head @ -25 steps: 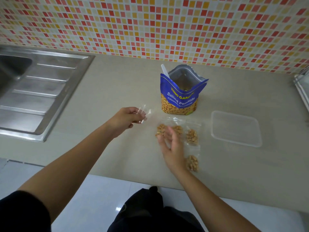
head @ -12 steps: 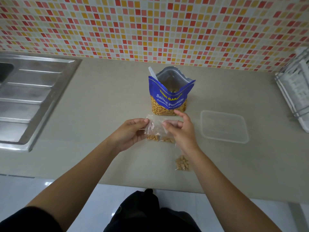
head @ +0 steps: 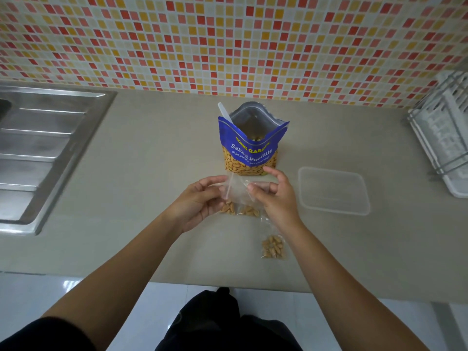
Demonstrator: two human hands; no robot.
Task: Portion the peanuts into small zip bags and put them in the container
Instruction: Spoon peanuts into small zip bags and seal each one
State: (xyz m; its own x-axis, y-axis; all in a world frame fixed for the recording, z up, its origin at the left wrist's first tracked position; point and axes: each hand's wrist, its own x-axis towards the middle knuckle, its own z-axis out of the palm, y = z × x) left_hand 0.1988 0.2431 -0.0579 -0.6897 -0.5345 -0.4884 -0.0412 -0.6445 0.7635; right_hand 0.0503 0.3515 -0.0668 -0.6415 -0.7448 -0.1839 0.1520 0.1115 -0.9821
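Step in hand, I judge: opening the mouth of an empty small clear plastic zip bag (head: 236,190), held just above the bench (head: 152,198) in front of the blue stand-up pouch of salted peanuts (head: 250,148). My left hand (head: 200,202) and right hand (head: 274,198) each take a pinching grip on its top edge, right index finger lifted. Next calls for parting the lips, then scooping peanuts in. Clear rectangular plastic container (head: 334,191) sits at right.

Mid-surface (head: 152,198): peanut bag (head: 250,150), spoon (head: 224,111) inside. Right of it, container (head: 333,191); far right, dish rack (head: 445,138). Far left, sink (head: 50,153). In front, filled zip bags (head: 273,247).
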